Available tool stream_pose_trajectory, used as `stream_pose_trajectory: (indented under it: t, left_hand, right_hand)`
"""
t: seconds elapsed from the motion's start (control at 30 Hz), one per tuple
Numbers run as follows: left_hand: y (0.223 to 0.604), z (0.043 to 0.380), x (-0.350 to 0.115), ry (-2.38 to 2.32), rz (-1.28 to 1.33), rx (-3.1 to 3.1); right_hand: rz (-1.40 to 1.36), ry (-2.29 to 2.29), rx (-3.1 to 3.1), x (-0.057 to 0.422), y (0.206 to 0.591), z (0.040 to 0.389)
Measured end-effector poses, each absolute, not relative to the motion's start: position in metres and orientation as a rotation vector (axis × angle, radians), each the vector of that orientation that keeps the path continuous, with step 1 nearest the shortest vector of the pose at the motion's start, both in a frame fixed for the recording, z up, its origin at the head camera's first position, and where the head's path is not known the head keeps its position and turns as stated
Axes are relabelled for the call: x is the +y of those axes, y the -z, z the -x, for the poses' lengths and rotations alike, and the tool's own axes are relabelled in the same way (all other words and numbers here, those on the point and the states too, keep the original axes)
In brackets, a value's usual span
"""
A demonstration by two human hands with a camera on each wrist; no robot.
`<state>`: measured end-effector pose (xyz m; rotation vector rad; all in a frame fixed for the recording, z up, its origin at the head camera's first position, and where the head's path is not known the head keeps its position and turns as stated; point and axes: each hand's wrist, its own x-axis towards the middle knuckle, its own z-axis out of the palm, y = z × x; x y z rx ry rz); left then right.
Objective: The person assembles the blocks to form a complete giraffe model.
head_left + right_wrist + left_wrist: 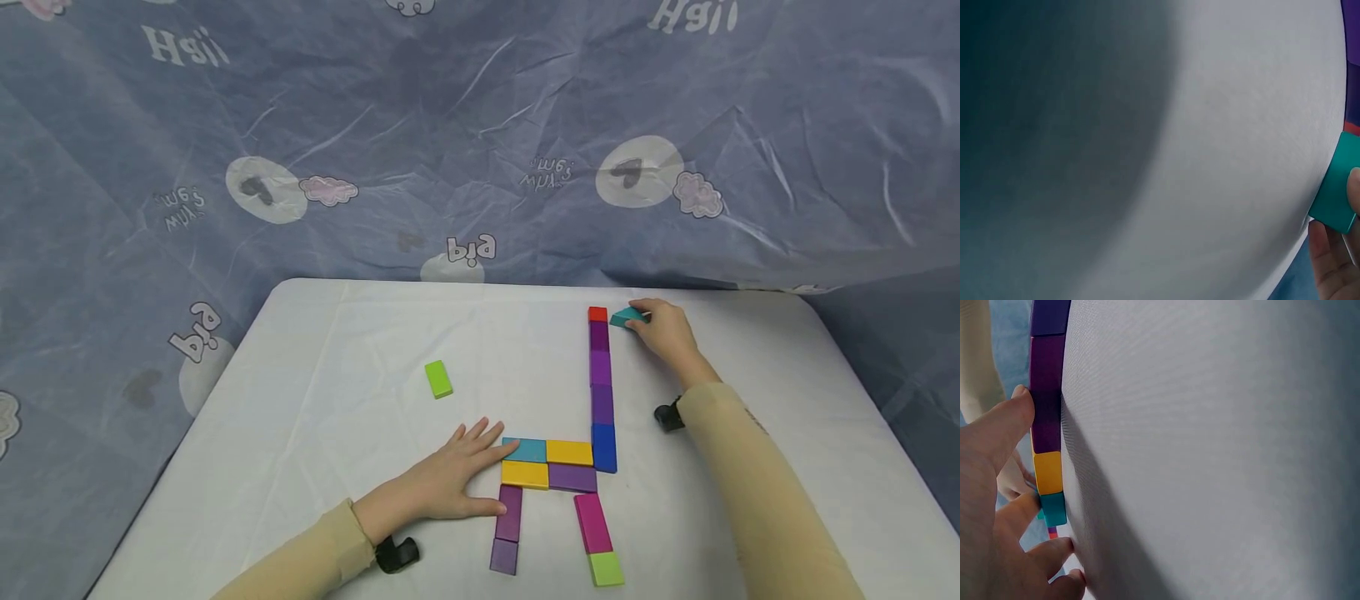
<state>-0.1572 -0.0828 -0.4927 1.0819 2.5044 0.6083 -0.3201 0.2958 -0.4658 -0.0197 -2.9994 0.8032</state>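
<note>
At the far right of the table my right hand (670, 333) pinches a teal block (622, 317), wedge-like in the head view, beside the top of a tall column of blocks. The right wrist view shows this teal block (1333, 184) between thumb and fingers, close to a red block (1352, 128). My left hand (450, 479) lies with fingers spread at the left side of the block figure. Its index finger touches a blue-teal block (531, 451), and its thumb rests against a purple block (509, 515).
The column runs from a red block (597, 314) through several purple ones to a blue block (604, 448). Yellow blocks (570, 452) and a violet one (572, 478) form the body. A magenta block (593, 523) meets a lime block (607, 569). Another green block (438, 379) lies apart.
</note>
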Motion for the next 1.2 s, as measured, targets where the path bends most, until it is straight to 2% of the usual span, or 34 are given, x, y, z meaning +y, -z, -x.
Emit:
stream_pose_trajectory:
  t: [1.2]
  left_hand:
    - [0.4928, 0.1584, -0.0828, -0.604, -1.080, 2.504]
  right_hand:
    - [0.036, -0.804, -3.021, 0.2916, 0.4688, 0.3257]
